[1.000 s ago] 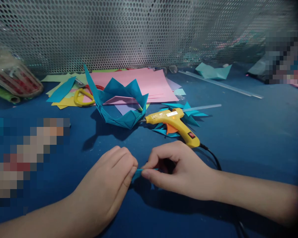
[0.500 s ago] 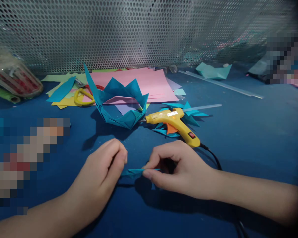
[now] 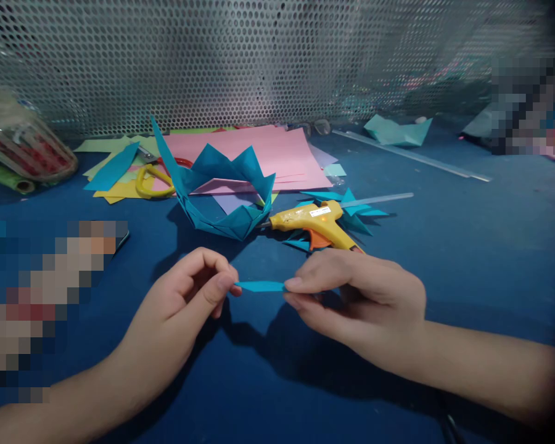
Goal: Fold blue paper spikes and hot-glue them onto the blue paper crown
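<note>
A narrow folded piece of blue paper (image 3: 261,286) is stretched level between my two hands, above the blue table. My left hand (image 3: 197,287) pinches its left tip between thumb and fingers. At the other end, the thumb and fingers of my right hand (image 3: 363,299) are closed on it. Beyond them stands a ring of folded blue paper (image 3: 234,225) with pointed peaks, one long point rising at its left. A yellow glue gun (image 3: 305,216) lies just behind my right hand, its nozzle close to the ring and its handle partly covered by that hand.
More folded blue pieces (image 3: 358,209) lie behind the glue gun. Pink sheets (image 3: 250,145), yellow-handled scissors (image 3: 148,182) and paper scraps lie farther back. A clear container (image 3: 32,142) stands at left, a glue stick (image 3: 411,154) at right. A perforated metal panel (image 3: 259,61) closes the back.
Both hands have lifted the blue paper a little off its lower position. My right hand has turned and shifted right, now overlapping the glue gun's handle. The paper shows more fully between the hands.
</note>
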Action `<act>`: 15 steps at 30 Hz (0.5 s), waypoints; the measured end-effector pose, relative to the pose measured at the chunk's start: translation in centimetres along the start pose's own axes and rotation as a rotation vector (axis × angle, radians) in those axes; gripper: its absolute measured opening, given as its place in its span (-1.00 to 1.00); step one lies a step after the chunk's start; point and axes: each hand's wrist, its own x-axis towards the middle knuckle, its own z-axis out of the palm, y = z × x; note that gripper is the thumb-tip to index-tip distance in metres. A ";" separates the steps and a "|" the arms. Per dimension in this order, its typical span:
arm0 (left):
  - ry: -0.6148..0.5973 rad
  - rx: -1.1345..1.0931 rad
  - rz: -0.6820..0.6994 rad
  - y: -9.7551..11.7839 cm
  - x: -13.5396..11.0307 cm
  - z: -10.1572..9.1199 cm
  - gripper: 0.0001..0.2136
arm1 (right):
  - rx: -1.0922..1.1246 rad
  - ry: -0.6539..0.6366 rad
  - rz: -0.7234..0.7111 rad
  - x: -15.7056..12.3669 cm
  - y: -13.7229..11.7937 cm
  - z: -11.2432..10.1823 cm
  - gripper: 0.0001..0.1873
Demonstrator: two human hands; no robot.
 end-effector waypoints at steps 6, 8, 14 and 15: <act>0.029 -0.064 -0.045 0.2 0.5 -0.1 -0.81 | -0.019 0.105 -0.016 -0.2 0.2 0.0 -0.77; 0.026 -0.087 -0.063 0.2 0.5 -0.1 -0.83 | -0.022 0.110 -0.025 -0.2 0.3 0.0 -0.77; -0.109 -0.160 -0.098 0.5 0.3 0.2 -0.90 | -0.116 0.025 -0.074 0.2 0.0 -0.3 -0.80; -0.145 -0.173 -0.106 0.5 0.2 0.2 -0.93 | -0.147 -0.005 -0.083 0.2 0.0 -0.4 -0.81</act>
